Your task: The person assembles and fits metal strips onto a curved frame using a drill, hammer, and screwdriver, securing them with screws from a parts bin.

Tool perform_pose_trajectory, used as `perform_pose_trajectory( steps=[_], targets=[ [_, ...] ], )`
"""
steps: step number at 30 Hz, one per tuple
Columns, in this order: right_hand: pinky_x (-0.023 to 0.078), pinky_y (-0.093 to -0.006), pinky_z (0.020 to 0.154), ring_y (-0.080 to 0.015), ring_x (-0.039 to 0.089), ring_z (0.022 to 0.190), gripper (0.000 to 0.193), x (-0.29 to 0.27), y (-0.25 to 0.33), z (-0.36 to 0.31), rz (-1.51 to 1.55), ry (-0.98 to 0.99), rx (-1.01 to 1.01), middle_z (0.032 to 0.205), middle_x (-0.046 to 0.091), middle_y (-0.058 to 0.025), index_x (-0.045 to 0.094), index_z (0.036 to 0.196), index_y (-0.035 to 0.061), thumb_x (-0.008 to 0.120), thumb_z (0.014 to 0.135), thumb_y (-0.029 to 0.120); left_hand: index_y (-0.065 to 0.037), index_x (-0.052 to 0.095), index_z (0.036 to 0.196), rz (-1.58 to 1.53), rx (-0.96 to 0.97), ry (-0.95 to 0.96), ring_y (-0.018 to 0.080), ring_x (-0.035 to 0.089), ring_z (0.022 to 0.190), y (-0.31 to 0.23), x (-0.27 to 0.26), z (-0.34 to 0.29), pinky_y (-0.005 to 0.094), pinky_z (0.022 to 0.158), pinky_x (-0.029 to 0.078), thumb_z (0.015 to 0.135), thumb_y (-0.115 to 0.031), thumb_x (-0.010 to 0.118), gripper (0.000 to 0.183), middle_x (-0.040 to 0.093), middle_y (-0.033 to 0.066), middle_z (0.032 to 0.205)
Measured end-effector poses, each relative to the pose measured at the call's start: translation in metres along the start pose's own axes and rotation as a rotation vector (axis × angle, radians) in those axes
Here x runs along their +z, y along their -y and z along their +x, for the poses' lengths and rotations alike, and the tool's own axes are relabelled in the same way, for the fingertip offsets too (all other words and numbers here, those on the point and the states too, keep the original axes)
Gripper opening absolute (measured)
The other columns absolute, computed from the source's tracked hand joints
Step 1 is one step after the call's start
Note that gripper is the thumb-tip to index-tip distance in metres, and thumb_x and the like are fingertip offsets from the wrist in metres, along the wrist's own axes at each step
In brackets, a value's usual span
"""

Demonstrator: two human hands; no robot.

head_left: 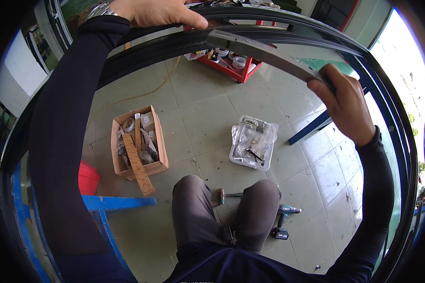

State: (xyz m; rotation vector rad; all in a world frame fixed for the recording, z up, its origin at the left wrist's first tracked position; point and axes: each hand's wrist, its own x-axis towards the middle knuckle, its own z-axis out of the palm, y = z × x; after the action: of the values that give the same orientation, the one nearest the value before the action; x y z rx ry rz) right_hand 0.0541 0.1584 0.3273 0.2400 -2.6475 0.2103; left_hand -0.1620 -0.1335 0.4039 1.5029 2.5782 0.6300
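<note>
My right hand (348,101) is closed around one end of a grey rectangular metal bar (269,55). The bar slants up to the left, and its other end lies against a long black metal frame (170,43). Farther left, my left hand (158,13) grips the top of that frame, thumb stretched along it toward the bar's end. Its other fingers are mostly hidden. The frame bends around the view and continues down the right side.
Below are a cardboard box (163,146) of parts, a clear plastic tray (269,158) with bags, a cordless drill (282,220) and a wooden-handled tool (222,196). Blue stands (120,203) support both sides. A red cart (243,75) stands beyond the frame.
</note>
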Motion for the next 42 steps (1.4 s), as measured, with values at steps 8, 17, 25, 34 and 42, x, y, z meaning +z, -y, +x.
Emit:
perform_pose_trajectory(
  steps=[8,17,25,34,42],
  targets=[
    [0.042,-0.0397,0.055,-0.0279,0.054,0.054,0.050,0.015,-0.014,-0.025,-0.020,-0.057,0.152,0.066,0.056,-0.0162,0.057,0.087,-0.0012,0.063,0.097,0.048,0.007,0.054,0.129,0.175,-0.031,-0.061,0.0261,0.060,0.109,-0.015,0.003,0.001,0.0353,0.097,0.047,0.080,-0.030,0.077,0.066,0.064,0.0205,0.119],
    [0.044,-0.0405,0.055,-0.0292,0.056,0.053,0.054,0.022,-0.008,-0.004,-0.096,-0.060,0.110,0.062,0.056,-0.0150,0.056,0.085,0.0010,0.061,0.096,0.053,0.001,0.053,0.132,0.024,0.031,-0.087,0.0130,0.061,0.094,0.008,0.017,-0.003,0.0276,0.090,0.049,0.087,-0.017,0.068,0.050,0.067,0.0098,0.107],
    [0.044,-0.0405,0.054,-0.0288,0.052,0.050,0.056,0.014,-0.010,0.007,-0.167,-0.049,0.042,0.060,0.054,-0.0138,0.055,0.083,0.0025,0.058,0.096,0.056,0.004,0.054,0.132,0.046,0.068,-0.078,0.0123,0.060,0.100,0.013,0.013,0.000,0.0266,0.093,0.048,0.087,-0.017,0.068,0.052,0.066,0.0096,0.111],
    [0.044,-0.0387,0.054,-0.0268,0.055,0.051,0.053,0.014,-0.017,0.013,-0.169,-0.042,0.026,0.063,0.057,-0.0133,0.059,0.089,0.0035,0.060,0.095,0.056,0.005,0.058,0.130,0.037,0.052,-0.061,0.0108,0.059,0.101,0.011,0.012,0.002,0.0268,0.094,0.047,0.087,-0.019,0.069,0.050,0.065,0.0068,0.112],
    [0.046,-0.0403,0.055,-0.0284,0.058,0.055,0.052,0.017,-0.021,0.009,-0.148,-0.067,0.037,0.064,0.059,-0.0140,0.060,0.089,0.0032,0.061,0.095,0.055,0.004,0.063,0.122,0.004,0.033,-0.020,0.0067,0.058,0.084,0.013,0.010,0.006,0.0223,0.078,0.049,0.090,-0.029,0.071,0.047,0.065,0.0015,0.096]
  ],
)
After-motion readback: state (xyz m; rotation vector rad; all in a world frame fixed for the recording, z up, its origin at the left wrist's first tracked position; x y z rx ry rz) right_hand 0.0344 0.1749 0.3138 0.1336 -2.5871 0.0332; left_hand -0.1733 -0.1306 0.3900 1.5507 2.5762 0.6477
